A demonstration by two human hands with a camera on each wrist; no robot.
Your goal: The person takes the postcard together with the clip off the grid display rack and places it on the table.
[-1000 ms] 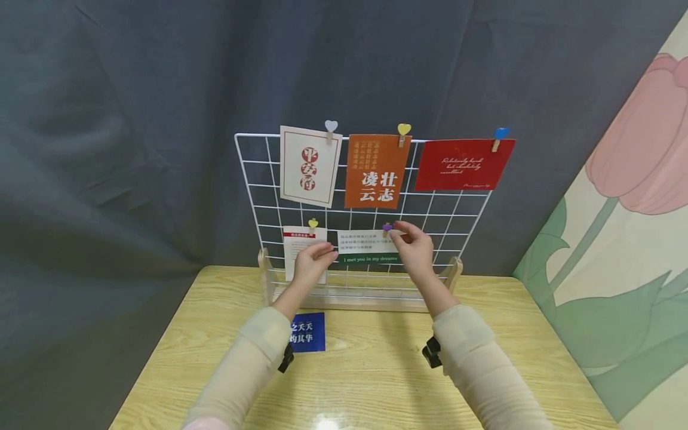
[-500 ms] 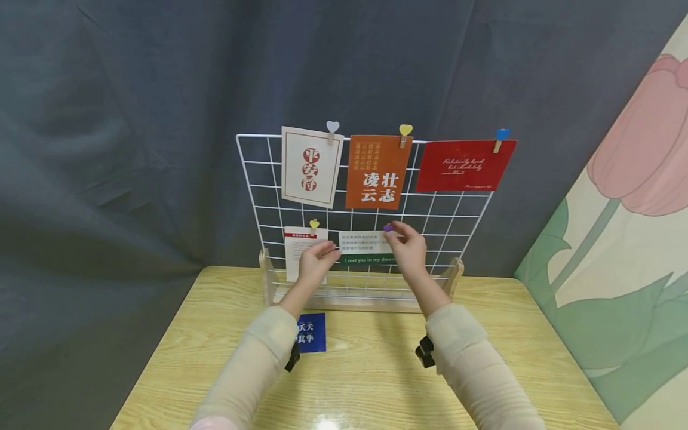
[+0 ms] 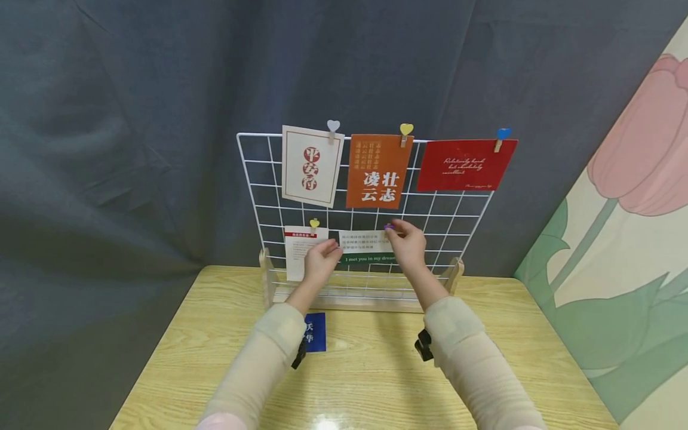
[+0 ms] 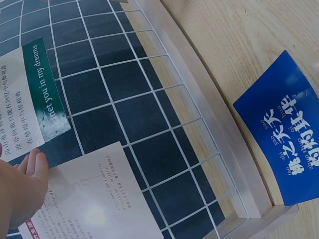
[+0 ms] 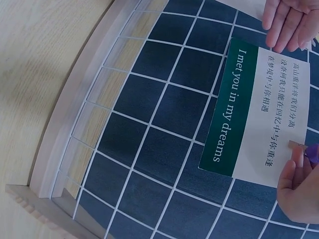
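Note:
A white-and-green card (image 3: 365, 243) reading "I met you in my dreams" hangs low on the white wire grid (image 3: 260, 135). At its upper right part, my right hand (image 3: 409, 246) pinches a purple heart-topped clothespin (image 5: 312, 153) between thumb and fingers. My left hand (image 3: 321, 261) is at the card's left end, its fingers nearly straight at the edge, as the right wrist view shows. That hand also overlaps a white card with a red heading (image 3: 295, 254), which hangs beside it under a yellow heart clothespin (image 3: 314, 223).
Along the grid's top hang a cream card (image 3: 295, 191), an orange card (image 3: 355, 179) and a red card (image 3: 430, 173), each under a heart clothespin. A wooden stand (image 3: 344, 303) bears the grid. A blue card (image 3: 319, 332) lies on the wooden table (image 3: 365, 370), partly behind my left sleeve.
My left hand has shifted slightly right along the card's left end. My right hand has moved slightly left and stays at the purple clothespin.

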